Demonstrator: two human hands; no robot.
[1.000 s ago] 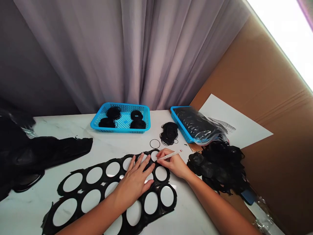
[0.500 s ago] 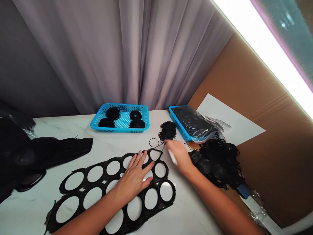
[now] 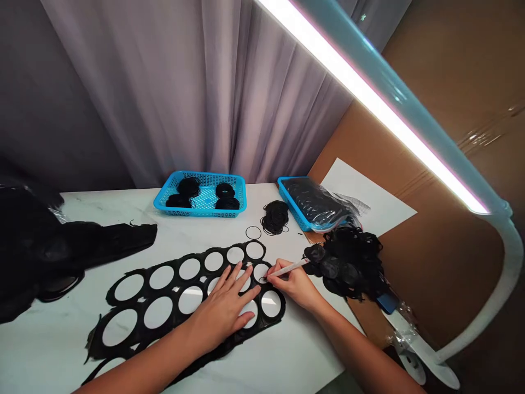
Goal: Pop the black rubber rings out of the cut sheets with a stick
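1. The left hand (image 3: 229, 309) lies palm down with its fingers spread wide, pressing on a black, flexible sheet with rows of round holes (image 3: 176, 273).
2. The right hand (image 3: 296, 283) pinches a slim white pen-like tool (image 3: 290, 267) between thumb and fingers, its tip at the right edge of a hole.
3. The holed sheet lies flat on a white, marble-patterned table (image 3: 102, 210).
4. Beyond it lies a thin black ring (image 3: 253, 239), just left of a heap of thin black rings (image 3: 275, 217).
5. Farther back, a blue perforated plastic basket (image 3: 200, 213) holds black ring bundles (image 3: 188, 187).
6. Right of the heap, a second blue basket (image 3: 293, 210) bears a clear plastic bag of black material (image 3: 315, 202); black round scraps (image 3: 342, 265) lie nearer.
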